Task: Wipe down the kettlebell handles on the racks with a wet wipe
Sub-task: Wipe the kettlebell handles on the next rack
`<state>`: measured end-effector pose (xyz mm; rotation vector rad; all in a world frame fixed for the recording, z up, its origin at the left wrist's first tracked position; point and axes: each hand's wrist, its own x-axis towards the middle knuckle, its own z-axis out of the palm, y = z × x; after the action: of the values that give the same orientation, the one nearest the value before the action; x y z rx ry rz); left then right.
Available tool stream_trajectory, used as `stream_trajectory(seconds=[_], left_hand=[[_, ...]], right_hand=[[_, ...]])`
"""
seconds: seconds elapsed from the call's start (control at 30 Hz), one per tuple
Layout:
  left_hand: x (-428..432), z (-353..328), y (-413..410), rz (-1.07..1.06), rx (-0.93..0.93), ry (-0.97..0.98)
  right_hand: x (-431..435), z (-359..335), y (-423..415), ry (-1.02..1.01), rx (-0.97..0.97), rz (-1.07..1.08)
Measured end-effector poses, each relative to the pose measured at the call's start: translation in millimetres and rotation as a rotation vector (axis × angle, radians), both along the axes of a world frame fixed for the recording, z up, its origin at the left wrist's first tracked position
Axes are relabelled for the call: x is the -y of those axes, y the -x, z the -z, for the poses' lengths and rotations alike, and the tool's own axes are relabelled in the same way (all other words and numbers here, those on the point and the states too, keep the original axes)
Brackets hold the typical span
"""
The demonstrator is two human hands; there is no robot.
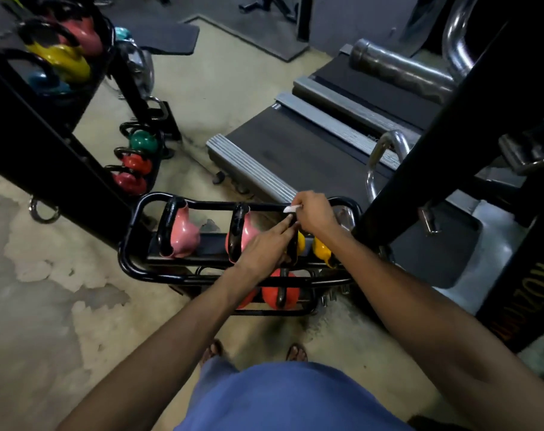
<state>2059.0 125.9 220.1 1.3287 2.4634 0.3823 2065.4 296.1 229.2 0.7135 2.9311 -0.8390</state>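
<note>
A low black tubular rack (pixel 130 244) stands in front of me with two pink kettlebells (pixel 183 234) on its top tier, yellow ones (pixel 322 248) at the right and orange ones (pixel 277 293) below. My right hand (pixel 316 213) pinches a small white wet wipe (pixel 291 209) at the top of a black kettlebell handle (pixel 292 247) beside the yellow bells. My left hand (pixel 266 247) lies against that same handle with its fingers stretched out along it, just below the wipe.
A tall black rack (pixel 46 126) at the left holds pink, yellow, blue, green and red kettlebells. Treadmill decks (pixel 295 144) lie behind the low rack. A black machine upright (pixel 420 157) rises close on the right. My feet stand on worn concrete floor.
</note>
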Motion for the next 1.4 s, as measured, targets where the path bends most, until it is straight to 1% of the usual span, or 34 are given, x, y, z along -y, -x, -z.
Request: stream_trajectory(seconds=[0.1, 0.23, 0.4, 0.47, 0.57, 0.7, 0.77, 0.83, 0.93, 0.97, 1.03, 1.1, 1.17, 1.23, 1.3, 1.4], left_hand=[[-2.4, -9.1, -7.4, -0.008, -0.038, 0.011], [-6.4, -17.5, -15.2, -0.030, -0.090, 0.023], [-6.3, -23.5, -16.8, -0.011, -0.137, 0.051], [-7.1, -20.9, -16.8, -0.007, -0.157, 0.041], [-11.0, -13.1, -14.8, 0.008, -0.150, 0.016], [-18.3, -6.7, -13.4, 0.022, -0.074, -0.023], [-18.8, -4.6, -10.0, 0.019, -0.042, -0.021], [-17.8, -2.9, -6.6, 0.007, -0.029, -0.005], [-13.0, -3.1, -5.0, -0.013, -0.018, -0.002], [-10.8, -3.1, -5.2, -0.021, -0.017, -0.003], [-6.4, -3.3, -6.1, -0.035, -0.022, -0.004], [-4.0, -1.7, -5.2, -0.036, -0.020, -0.017], [-4.5, -0.1, -4.7, -0.032, -0.018, -0.033], [-5.3, 3.4, -4.1, -0.032, -0.012, -0.033], [-4.5, 6.3, -3.4, -0.031, -0.012, -0.033], [-3.5, 5.5, -2.6, -0.020, -0.011, -0.047]], right_hand=[[-0.1, -0.8, 7.4, -0.079, 0.079, -0.070], [-1.7, -9.5, 23.9, -0.071, 0.239, -0.143], [2.2, -20.8, 27.5, -0.163, 0.322, -0.368], [-8.1, -17.2, 24.3, -0.154, 0.342, -0.414], [-18.0, -10.6, 9.5, -0.146, 0.274, -0.341], [-9.8, 4.4, -12.9, -0.155, 0.077, -0.095], [-7.5, 11.5, -15.3, -0.083, 0.060, 0.046], [-7.8, 19.6, -14.2, 0.076, 0.070, 0.180], [-2.3, 20.3, -11.8, 0.334, 0.051, 0.294], [0.5, 19.8, -12.1, 0.444, 0.032, 0.316], [3.6, 24.2, -15.8, 0.597, 0.037, 0.351], [3.8, 32.0, -21.5, 0.627, 0.063, 0.327], [-2.7, 37.3, -21.1, 0.610, 0.075, 0.330], [-13.8, 39.5, -11.0, 0.501, 0.053, 0.308], [-17.4, 32.0, -3.6, 0.367, 0.074, 0.225], [-14.1, 13.6, 0.9, 0.221, 0.096, 0.109]])
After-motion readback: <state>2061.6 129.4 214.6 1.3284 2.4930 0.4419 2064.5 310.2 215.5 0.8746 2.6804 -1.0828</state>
